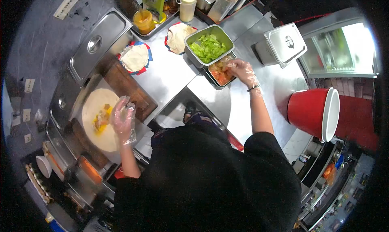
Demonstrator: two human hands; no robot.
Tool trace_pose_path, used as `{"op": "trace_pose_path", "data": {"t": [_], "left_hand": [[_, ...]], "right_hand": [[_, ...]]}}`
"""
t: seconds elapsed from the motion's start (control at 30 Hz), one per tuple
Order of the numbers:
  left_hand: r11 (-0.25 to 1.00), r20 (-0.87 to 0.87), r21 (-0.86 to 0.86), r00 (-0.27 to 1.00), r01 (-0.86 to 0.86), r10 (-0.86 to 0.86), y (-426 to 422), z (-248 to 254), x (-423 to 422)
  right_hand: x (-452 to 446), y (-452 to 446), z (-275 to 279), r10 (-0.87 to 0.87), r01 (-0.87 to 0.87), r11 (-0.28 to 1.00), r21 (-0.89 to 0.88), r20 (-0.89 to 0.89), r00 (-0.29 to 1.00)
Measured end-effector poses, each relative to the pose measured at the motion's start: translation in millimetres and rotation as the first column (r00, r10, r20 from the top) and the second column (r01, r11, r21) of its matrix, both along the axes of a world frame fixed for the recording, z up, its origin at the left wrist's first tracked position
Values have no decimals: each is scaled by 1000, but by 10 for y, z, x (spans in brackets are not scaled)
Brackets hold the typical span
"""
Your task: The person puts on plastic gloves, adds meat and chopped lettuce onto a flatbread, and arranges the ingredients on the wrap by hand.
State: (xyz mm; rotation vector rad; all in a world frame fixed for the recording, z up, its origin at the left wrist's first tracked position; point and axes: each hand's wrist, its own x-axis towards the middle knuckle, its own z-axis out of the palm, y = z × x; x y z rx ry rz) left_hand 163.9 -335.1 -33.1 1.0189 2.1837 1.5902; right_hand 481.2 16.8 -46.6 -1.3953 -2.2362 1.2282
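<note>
My left hand (123, 119), in a clear plastic glove, is held over the right edge of a round flatbread (92, 108), holding nothing, its fingers loosely apart. Yellow sauce and a small heap of chopped filling (103, 119) lie in the middle of the flatbread. My right hand (243, 72), also gloved, reaches into a metal container of chopped orange-red and pale vegetables (221, 73). Its fingers are pinched together at the vegetables; the pinched bits are too small to make out clearly. Directly behind stands a metal container of chopped lettuce (208, 48).
A wooden board (121, 84) lies beside the flatbread. Two pale dough rounds on cloths (135, 57) (178, 37) sit farther back. A lidded steel container (281, 45) and red bucket (310, 114) stand right. A tray holds a sauce jar (144, 22) and squeeze bottle (187, 7).
</note>
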Motion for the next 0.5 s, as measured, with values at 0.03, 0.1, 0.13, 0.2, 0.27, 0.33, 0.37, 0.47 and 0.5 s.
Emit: {"op": "trace_pose_path", "data": {"t": [0.03,0.1,0.13,0.2,0.27,0.33,0.37,0.47,0.5], "left_hand": [[1000,12,4,1000,-17,17,10,14,8],[1000,-14,-6,1000,-3,3,-71,-37,-76],[1000,-40,-21,999,24,-24,-124,-61,-108],[999,-17,-32,999,-39,39,-227,-83,-131],[988,10,-52,990,-143,143,-381,-80,-213],[965,44,-76,966,-251,255,-501,46,-223],[964,47,-48,963,-262,264,-622,-87,-338],[924,-257,-82,904,-372,341,-1268,-400,-673],[908,-343,-187,891,-375,297,-1395,-13,-683]], "right_hand": [[33,59,-5,12,-12,1000,6,1,1000],[138,130,-72,-64,55,994,-96,-91,994],[170,132,-89,-104,84,985,-152,-130,986],[125,47,241,-120,41,964,-262,-293,949],[20,-74,574,-45,14,994,-105,-301,953],[-4,-51,632,-34,45,996,77,-136,990],[-190,-152,802,23,-14,998,64,-145,989],[-824,-524,1013,207,-210,977,19,-275,939],[-1149,-734,972,214,-257,962,-92,-331,919]]}}
